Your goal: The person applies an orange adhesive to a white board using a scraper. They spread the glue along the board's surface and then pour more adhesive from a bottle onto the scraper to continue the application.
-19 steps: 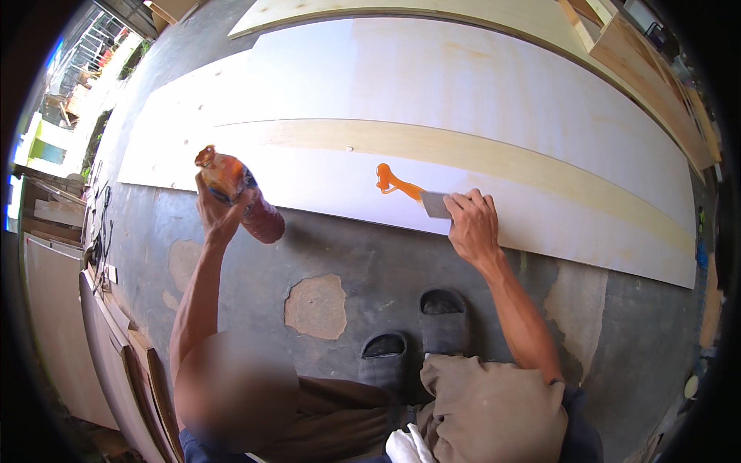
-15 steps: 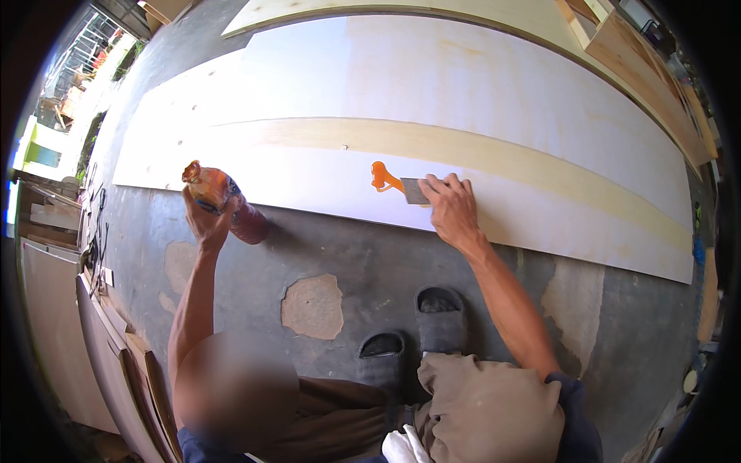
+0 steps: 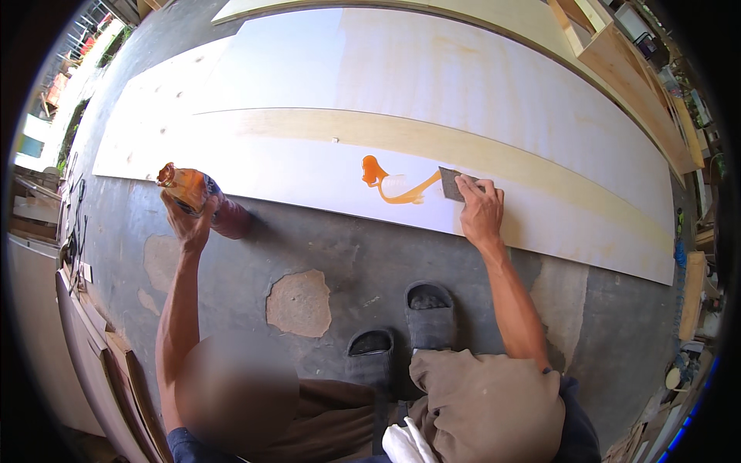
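My left hand (image 3: pixel 187 224) is closed around a clear plastic bottle (image 3: pixel 230 219) with a cut-open, orange-stained mouth and dark reddish contents, tilted above the floor by the board's near edge. My right hand (image 3: pixel 482 210) grips a flat grey scraper blade (image 3: pixel 451 184), its edge against the white board (image 3: pixel 309 174). Left of the blade, a thick orange puddle of glue-like liquid (image 3: pixel 372 169) lies on the board. From it a thinner curved orange smear (image 3: pixel 403 197) runs up to the scraper.
A pale yellowish strip (image 3: pixel 309 123) crosses the white board lengthwise. Wooden frames (image 3: pixel 617 65) stand at the far right. Sheets of board (image 3: pixel 85 339) lean at the left. Black slippers (image 3: pixel 430 315) rest on the grey concrete floor (image 3: pixel 363 255), near a patch of worn concrete (image 3: pixel 299 303).
My right hand has moved the scraper rightward across the board, and the orange smear behind it is longer. The left hand still holds the bottle. The whole view has shifted slightly.
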A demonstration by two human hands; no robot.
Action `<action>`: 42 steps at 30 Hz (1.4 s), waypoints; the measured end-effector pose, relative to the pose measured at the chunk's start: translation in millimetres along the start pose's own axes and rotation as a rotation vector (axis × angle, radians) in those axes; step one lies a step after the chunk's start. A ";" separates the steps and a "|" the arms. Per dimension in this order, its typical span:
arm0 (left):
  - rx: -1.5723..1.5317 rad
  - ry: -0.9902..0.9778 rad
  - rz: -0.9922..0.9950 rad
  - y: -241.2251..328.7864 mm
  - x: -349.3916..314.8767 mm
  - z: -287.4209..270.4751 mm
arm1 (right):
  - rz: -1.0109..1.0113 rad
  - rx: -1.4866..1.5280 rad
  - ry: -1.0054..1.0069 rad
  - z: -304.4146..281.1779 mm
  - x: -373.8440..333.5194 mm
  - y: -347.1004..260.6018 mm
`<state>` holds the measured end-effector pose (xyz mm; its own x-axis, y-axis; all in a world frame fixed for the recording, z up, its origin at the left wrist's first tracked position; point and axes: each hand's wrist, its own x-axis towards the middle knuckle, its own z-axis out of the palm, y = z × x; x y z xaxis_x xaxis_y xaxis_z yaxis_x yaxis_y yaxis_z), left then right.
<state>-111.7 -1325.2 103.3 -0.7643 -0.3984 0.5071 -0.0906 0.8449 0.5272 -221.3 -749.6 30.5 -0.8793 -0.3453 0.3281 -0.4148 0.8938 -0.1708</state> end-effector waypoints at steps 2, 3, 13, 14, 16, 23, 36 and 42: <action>-0.013 0.004 -0.002 -1.2 0.5 4.6 | -0.034 -0.032 -0.034 6.7 -5.3 1.7; -0.013 0.010 -0.004 -3.0 0.7 4.8 | -0.033 -0.024 -0.031 8.4 -5.5 0.4; 0.046 0.020 -0.015 -19.6 -1.8 7.8 | -0.039 -0.028 -0.030 25.9 5.2 3.1; 0.040 0.013 -0.018 -18.3 -1.5 6.6 | -0.039 -0.030 -0.033 28.4 4.3 2.1; 0.022 0.003 -0.030 -16.0 -0.3 6.4 | -0.035 -0.019 -0.019 32.4 3.4 2.4; 0.006 0.006 -0.033 -11.0 -0.6 4.9 | -0.020 -0.011 -0.025 37.3 2.5 -1.3; 0.020 -0.018 -0.061 -11.7 1.0 2.5 | 0.012 0.141 -0.157 -4.8 11.1 5.3; 0.034 -0.018 -0.034 -12.1 0.6 9.0 | -0.031 0.068 -0.182 2.2 18.0 6.5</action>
<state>-116.8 -1332.5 91.1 -0.7718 -0.4211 0.4764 -0.1384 0.8426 0.5205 -240.4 -750.6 33.2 -0.8913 -0.4237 0.1613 -0.4514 0.8627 -0.2281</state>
